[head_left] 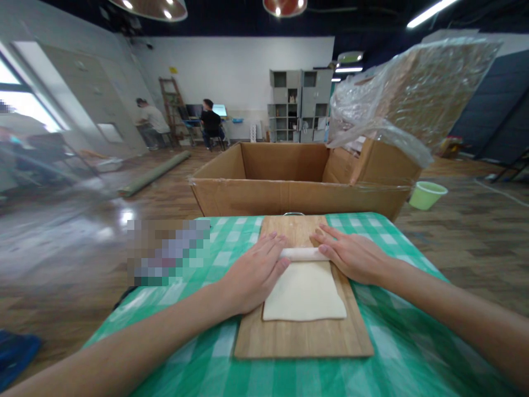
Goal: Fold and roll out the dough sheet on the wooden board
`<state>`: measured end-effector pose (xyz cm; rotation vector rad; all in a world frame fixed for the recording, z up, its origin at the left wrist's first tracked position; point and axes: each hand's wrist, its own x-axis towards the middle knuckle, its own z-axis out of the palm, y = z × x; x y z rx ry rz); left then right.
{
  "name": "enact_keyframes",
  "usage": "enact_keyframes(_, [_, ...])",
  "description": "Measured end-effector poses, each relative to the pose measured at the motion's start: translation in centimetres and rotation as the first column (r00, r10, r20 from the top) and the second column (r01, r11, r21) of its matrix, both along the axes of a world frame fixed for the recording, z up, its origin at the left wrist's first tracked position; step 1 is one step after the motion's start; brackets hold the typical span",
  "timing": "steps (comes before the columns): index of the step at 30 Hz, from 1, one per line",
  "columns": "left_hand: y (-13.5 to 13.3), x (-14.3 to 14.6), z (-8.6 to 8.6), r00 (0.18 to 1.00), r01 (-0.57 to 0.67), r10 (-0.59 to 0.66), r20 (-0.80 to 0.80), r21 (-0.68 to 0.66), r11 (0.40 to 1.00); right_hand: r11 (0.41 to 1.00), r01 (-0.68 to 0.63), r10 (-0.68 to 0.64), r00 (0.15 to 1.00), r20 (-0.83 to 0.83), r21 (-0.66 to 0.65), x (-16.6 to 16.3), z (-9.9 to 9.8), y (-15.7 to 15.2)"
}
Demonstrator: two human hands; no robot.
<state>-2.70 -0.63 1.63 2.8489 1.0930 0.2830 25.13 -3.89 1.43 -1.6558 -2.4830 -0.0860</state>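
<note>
A pale sheet of dough (305, 292) lies on a wooden cutting board (303, 336). Its far edge is rolled into a small white roll (303, 254). My left hand (255, 273) lies flat on the left end of the roll, fingers stretched out and pressing on it. My right hand (351, 255) rests the same way on the right end, fingers extended. Neither hand grips anything; both press on the dough roll from above.
The board sits on a table with a green and white checked cloth (397, 353). Behind it stands a large open cardboard box (289, 190) with clear plastic wrap (413, 99) at its right. A green bowl (427, 194) lies on the wooden floor. Two people sit at desks far back.
</note>
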Motion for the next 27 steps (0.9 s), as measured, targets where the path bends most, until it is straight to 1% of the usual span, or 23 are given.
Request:
enact_keyframes(3, [-0.7, -0.4, 0.1, 0.999, 0.028, -0.029, 0.037, 0.028, 0.999, 0.999, 0.021, -0.021, 1.0, 0.009, 0.034, -0.4, -0.5, -1.9])
enact_keyframes(5, [-1.2, -0.7, 0.2, 0.997, 0.061, -0.063, 0.046, 0.048, 0.997, 1.0, 0.006, -0.006, 1.0, 0.005, 0.03, -0.5, -0.7, -2.8])
enact_keyframes(7, [-1.6, -1.0, 0.2, 0.997, 0.072, -0.074, 0.038, 0.044, 0.996, 1.0, -0.003, 0.003, 1.0, 0.005, 0.012, -0.6, -0.7, -3.0])
enact_keyframes(11, [-2.3, -1.2, -0.1, 0.999, 0.037, -0.037, 0.018, 0.008, 0.999, 0.999, 0.027, -0.025, 0.999, 0.033, -0.037, -0.7, -0.3, -2.1])
enact_keyframes(16, [-3.3, -1.4, -0.7, 0.999, 0.028, -0.028, 0.027, 0.018, 0.999, 0.996, 0.056, -0.051, 0.997, 0.063, -0.073, -1.3, 0.2, -1.1])
enact_keyframes(20, [-3.5, -1.4, -0.7, 0.999, 0.012, -0.012, 0.043, 0.02, 1.0, 0.998, 0.041, -0.038, 0.997, 0.071, -0.046, -1.7, 0.4, -0.8])
enact_keyframes(24, [-3.4, -1.2, -0.5, 0.999, 0.002, -0.002, 0.046, -0.012, 1.0, 1.0, 0.006, -0.006, 0.996, 0.094, -0.001, -1.7, 0.5, -0.2])
enact_keyframes(27, [-3.2, -1.3, -0.4, 0.998, -0.01, 0.012, 0.064, -0.034, 0.999, 1.0, -0.028, 0.027, 0.993, 0.114, 0.008, -1.5, 0.4, 0.7])
